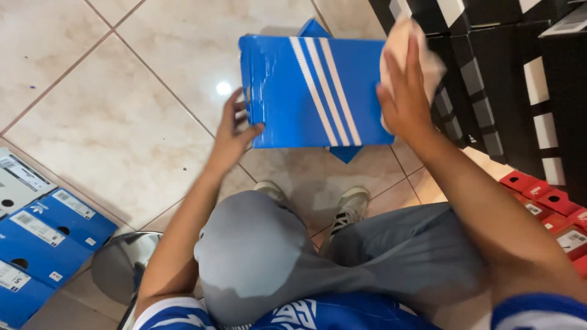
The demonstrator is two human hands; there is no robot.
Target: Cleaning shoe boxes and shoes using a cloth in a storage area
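— Seated, then: what does the person hold over the tiled floor (pixel 122 122)?

— A blue shoebox with white stripes (pixel 306 91), held out past the knees in grey trousers (pixel 342 256), lid up. The left hand (pixel 235 131) braces its near-left edge, fingers curled loosely and slightly spread against the side, apparently to steady it.

— And the right hand (pixel 406 91)?

— It lies flat at the box's right end, fingers pressed together over a pale cloth (pixel 422 52), seemingly pushing the cloth against the cardboard. Another blue piece shows beneath the box; what it is cannot be told.

— What crowds the spot?

— Black boxes with white stripes (pixel 520 73) are stacked just beside the right hand, hemming it in. Red boxes (pixel 544 205) sit lower right, blue boxes (pixel 43 244) lower left, well apart. Two pale sneakers (pixel 348 208) rest on the tiles below the box.
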